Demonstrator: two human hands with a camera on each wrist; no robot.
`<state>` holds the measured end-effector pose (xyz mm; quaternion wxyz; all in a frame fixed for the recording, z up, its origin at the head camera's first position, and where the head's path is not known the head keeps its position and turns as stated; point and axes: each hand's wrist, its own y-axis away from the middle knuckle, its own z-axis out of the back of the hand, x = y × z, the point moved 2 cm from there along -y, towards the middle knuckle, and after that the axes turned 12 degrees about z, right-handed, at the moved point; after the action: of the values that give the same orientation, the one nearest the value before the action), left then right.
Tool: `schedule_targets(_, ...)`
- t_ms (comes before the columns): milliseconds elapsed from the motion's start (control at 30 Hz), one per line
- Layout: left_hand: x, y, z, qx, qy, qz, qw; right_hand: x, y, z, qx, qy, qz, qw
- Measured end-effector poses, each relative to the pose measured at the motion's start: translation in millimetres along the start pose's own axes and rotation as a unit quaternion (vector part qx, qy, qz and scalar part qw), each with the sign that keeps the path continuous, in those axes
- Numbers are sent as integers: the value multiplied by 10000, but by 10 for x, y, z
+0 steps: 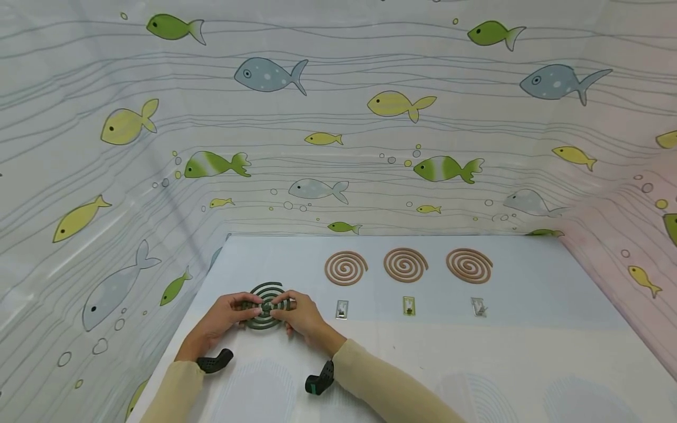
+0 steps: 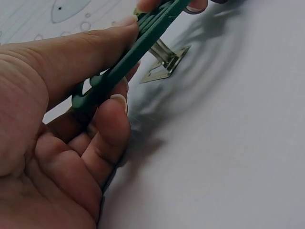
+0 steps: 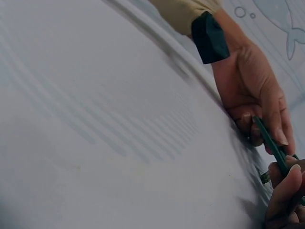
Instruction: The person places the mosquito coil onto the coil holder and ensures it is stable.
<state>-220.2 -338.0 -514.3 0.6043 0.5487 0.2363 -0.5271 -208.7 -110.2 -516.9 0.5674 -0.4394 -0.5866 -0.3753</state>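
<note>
A dark green spiral coil point(image 1: 266, 304) is held a little above the table at the left. My left hand point(image 1: 228, 315) pinches its left side, thumb on top and fingers under it; the coil point(image 2: 136, 55) runs edge-on across my thumb in the left wrist view. My right hand point(image 1: 299, 315) pinches the coil's right side. Under the coil stands a small metal stand point(image 2: 164, 62) with a raised prong. In the right wrist view the thin green coil point(image 3: 269, 141) sits between both hands' fingertips.
Three brown spiral coils point(image 1: 346, 268) point(image 1: 405, 264) point(image 1: 469, 265) lie in a row at the back of the pale table point(image 1: 529, 352). Below each lies a small metal stand point(image 1: 341, 309) point(image 1: 409, 305) point(image 1: 478, 306). Fish-patterned sheets wall in the table.
</note>
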Motion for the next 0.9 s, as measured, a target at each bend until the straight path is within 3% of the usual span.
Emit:
schedule_targets(200, -4, -13, -5, -62, 110, -49, 9999, -16, -10, 10, -86, -162, -9, 9998)
schedule_targets(433, -17, -55, -52, -197, -26, 86, 9998, -28, -6, 30, -361, 52, -34, 9993)
schedule_targets(900, -40, -84, -50, -199, 19, 210, 9996, 35, 33, 20, -368, 71, -88, 9993)
